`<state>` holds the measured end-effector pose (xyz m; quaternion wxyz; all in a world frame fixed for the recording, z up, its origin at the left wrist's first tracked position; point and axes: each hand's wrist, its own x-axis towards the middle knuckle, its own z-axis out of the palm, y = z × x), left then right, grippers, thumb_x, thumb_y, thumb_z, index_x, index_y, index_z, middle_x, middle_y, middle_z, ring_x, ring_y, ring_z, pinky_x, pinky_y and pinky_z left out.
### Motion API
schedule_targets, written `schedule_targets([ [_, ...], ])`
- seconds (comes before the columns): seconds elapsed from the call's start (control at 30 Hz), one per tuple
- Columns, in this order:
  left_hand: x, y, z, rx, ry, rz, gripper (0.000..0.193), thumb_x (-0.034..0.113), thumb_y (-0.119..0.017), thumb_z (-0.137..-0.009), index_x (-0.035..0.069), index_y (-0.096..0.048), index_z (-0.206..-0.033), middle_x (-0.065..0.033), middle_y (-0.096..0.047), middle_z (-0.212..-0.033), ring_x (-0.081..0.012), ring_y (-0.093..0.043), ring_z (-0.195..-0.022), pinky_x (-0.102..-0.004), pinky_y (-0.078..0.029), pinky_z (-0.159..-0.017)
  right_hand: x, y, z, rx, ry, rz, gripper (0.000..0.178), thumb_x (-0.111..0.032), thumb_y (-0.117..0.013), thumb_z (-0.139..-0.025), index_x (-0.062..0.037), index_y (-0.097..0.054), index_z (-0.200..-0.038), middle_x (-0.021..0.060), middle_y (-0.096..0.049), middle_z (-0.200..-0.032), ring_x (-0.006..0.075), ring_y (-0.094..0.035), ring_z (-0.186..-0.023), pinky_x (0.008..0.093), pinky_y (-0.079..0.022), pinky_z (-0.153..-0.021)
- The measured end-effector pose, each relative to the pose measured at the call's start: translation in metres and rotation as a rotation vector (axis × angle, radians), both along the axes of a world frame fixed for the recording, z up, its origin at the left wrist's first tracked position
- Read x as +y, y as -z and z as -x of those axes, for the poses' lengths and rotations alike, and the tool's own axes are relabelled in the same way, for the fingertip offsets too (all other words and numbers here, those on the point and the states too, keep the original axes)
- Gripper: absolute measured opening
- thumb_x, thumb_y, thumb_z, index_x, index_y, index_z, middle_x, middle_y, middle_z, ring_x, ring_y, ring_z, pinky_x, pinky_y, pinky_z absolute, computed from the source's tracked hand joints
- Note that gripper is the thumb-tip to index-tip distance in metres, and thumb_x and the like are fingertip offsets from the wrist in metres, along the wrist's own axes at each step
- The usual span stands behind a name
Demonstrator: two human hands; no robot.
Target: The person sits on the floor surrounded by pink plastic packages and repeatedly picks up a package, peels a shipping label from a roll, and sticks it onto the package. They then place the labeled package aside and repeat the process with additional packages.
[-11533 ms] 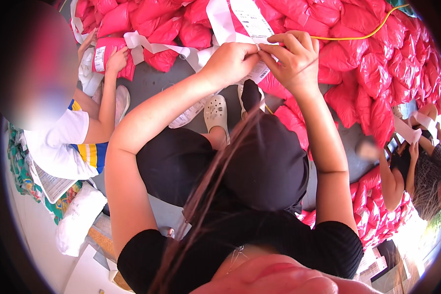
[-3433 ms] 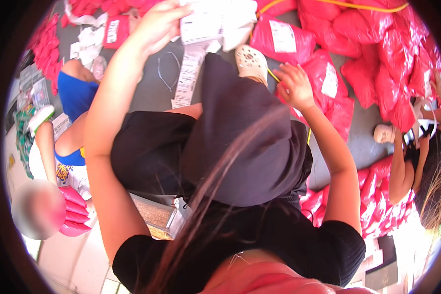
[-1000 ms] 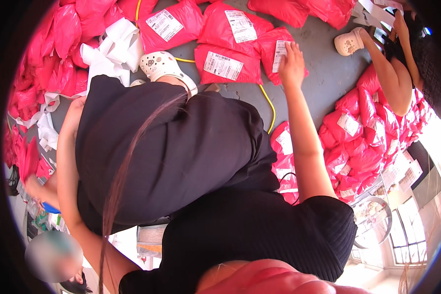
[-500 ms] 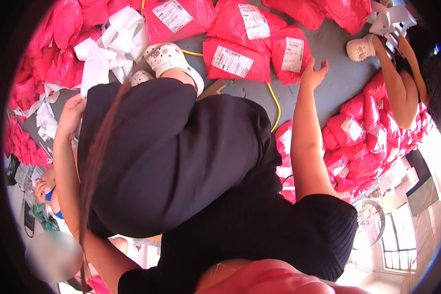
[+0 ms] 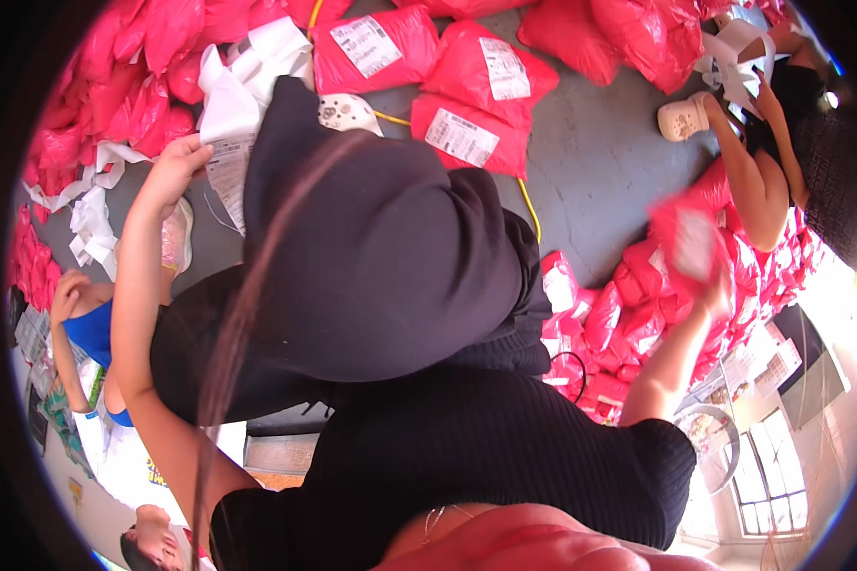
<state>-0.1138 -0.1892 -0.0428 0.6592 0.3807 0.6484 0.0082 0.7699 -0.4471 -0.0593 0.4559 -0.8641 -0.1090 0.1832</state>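
Observation:
At the upper left, my left hand (image 5: 176, 173) pinches the edge of a long strip of printed white labels (image 5: 227, 171). The strip runs upward into loose white folds beside my dark-clothed knee. Off to the right, my right hand (image 5: 717, 293) has a pink plastic parcel (image 5: 687, 240) with a white label, both smeared by motion. It is above the heap of pink parcels (image 5: 628, 309); the fingers are partly hidden behind the parcel. Three labelled pink parcels (image 5: 471, 133) lie on the grey floor ahead of me.
More pink parcels (image 5: 152, 57) are heaped at the upper left, with crumpled white strips (image 5: 90, 228) near them. A yellow cord (image 5: 530, 209) crosses the floor. One person (image 5: 771, 181) crouches at the right with white strips; another person in blue (image 5: 90, 333) is at the left.
My right hand has taken a parcel from the floor group and swung it right and nearer to me. My left hand has shifted right and upward with the label strip.

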Motion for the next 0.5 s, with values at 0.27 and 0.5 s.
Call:
schedule_targets([
  [0.27, -0.023, 0.008, 0.025, 0.041, -0.159, -0.03, 0.025, 0.018, -0.051, -0.093, 0.006, -0.061, -0.113, -0.0008, -0.065, -0.103, -0.0095, -0.059, -0.094, -0.0279, -0.044, -0.087, 0.031, 0.159, 0.106, 0.441, -0.102, 0.088, 0.037, -0.036, -0.054, -0.091, -0.0025, -0.055, -0.107, 0.0075, -0.062, -0.095, 0.0186, -0.056, -0.077, 0.0313, -0.04, -0.056],
  [0.5, -0.044, -0.002, 0.036, 0.002, -0.209, -0.008, 0.029, 0.017, -0.051, -0.093, 0.002, -0.059, -0.116, -0.0045, -0.064, -0.109, -0.0127, -0.06, -0.096, -0.0309, -0.045, -0.088, 0.174, 0.235, 0.38, -0.186, -0.352, 0.572, 0.058, -0.049, -0.041, -0.09, 0.0047, -0.061, -0.096, 0.0262, -0.062, -0.101, 0.0399, -0.059, -0.098, 0.046, -0.045, -0.087],
])
